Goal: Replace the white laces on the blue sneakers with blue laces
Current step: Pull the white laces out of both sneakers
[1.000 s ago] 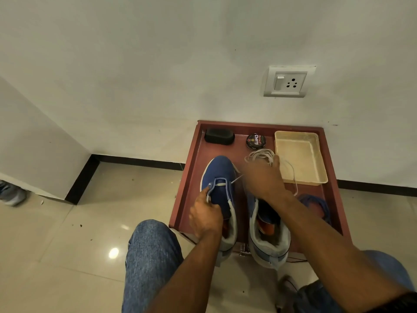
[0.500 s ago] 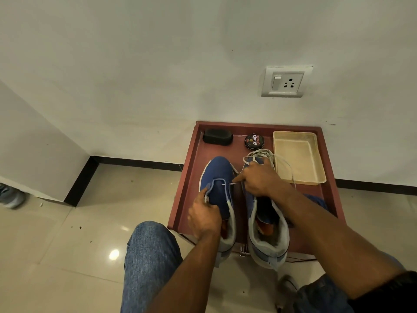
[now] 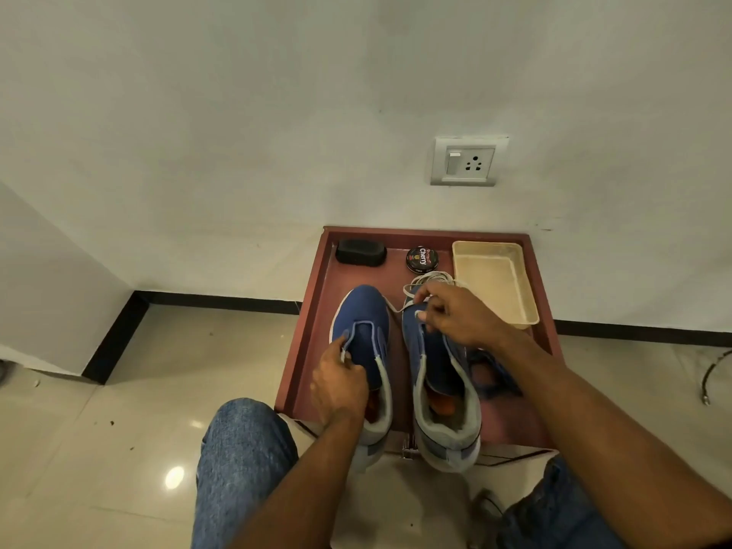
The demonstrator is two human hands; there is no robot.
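Two blue sneakers (image 3: 362, 334) stand side by side on a red tray (image 3: 317, 311), toes to the wall. Left hand (image 3: 338, 384) pinches the left sneaker's eyelet edge, steadying it. Right hand (image 3: 455, 315) pinches the white lace (image 3: 396, 309), which runs taut from that sneaker's toe across to a loose white coil behind. Blue laces (image 3: 495, 374) lie right of the right sneaker. Best to draw the lace out slowly, along its own line, while the left hand keeps the sneaker down.

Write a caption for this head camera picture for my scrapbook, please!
Left hand steadies one blue sneaker while right hand pulls its white lace out.
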